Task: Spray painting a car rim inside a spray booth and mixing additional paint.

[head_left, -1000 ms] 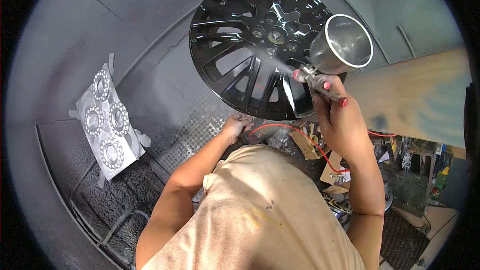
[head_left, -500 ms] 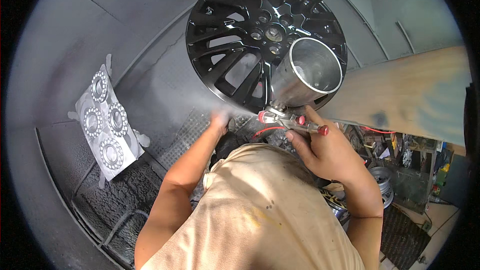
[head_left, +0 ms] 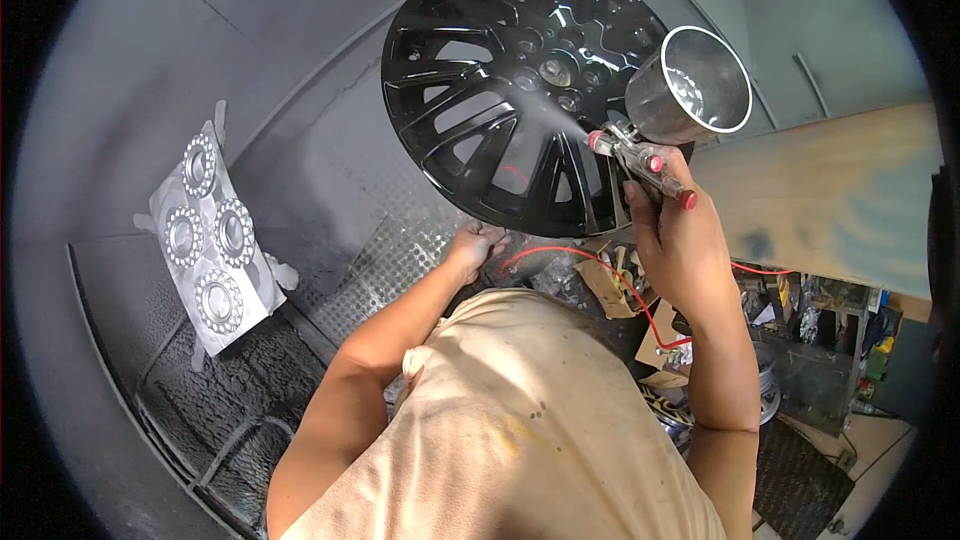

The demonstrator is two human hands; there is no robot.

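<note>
- We find the black wheel point(head_left: 557, 70) in the upper middle of the frame, its face turned toward us; being round, it offers no long axis of its own.
- Our right hand point(head_left: 682, 230), at the right of centre, is wrapped around the spray gun point(head_left: 637, 160), with the thumb on its near side.
- From that hand, the wheel lies up and to the left, and the wheel's lower right edge passes behind the gun in our view.
- The gun's long axis is the relation that counts: it slants from its red rear knob at the lower right to its red nozzle at the upper left, aimed roughly at the hub.
- A pale mist point(head_left: 558, 118) fans from the nozzle across the spokes (so we judge the trigger to be pulled, though we cannot see it clearly).
- The metal cup point(head_left: 688, 88) sits above the gun, tilted, its wide mouth toward us.
- Our left hand point(head_left: 470, 248) is just below the wheel's bottom rim, fingers loosely curled; we cannot tell whether it grips or touches anything.
</note>
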